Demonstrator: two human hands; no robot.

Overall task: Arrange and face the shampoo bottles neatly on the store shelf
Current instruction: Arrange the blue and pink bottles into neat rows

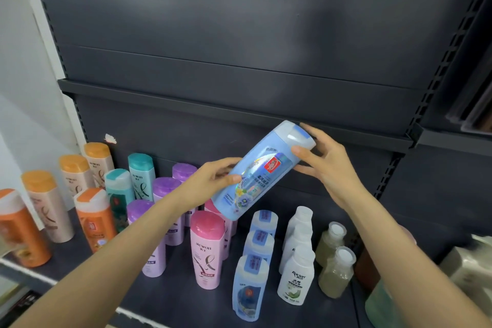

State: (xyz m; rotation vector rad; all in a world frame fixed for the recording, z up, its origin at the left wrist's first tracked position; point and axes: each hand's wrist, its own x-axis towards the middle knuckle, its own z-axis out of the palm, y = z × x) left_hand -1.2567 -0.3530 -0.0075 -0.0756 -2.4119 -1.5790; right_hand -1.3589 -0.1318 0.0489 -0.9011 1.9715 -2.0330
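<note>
Blue bottle [262,170] held in the air above the lower shelf [175,261], tilted, cap end up and to the right, base down and to the left; label faces the camera. Left hand [215,176] grips the lower half of the bottle from the left side; thumb lies across the front near the label edge, remaining fingers curl behind the body and are hidden. Right hand [323,160] holds the cap end from the right; thumb presses the front just below the cap, the other fingers run behind and above the cap, slightly spread. Bottle thus sits between the two hands, touching both; its base hangs just above the pink bottles [209,247], not resting on them as far as can be told.

On the lower shelf, all upright: orange-capped bottles [48,205] at far left; teal-capped bottles [141,176] beside them; purple bottles [154,224] partly hidden by the left forearm; a front-to-back file of small blue bottles [251,282] under the held one; white bottles [296,274] to their right; clear bottles of greenish liquid [336,271] further right.

Upper shelf [239,112] runs above the hands; the right fingertips lie near its front edge, contact cannot be told.
</note>
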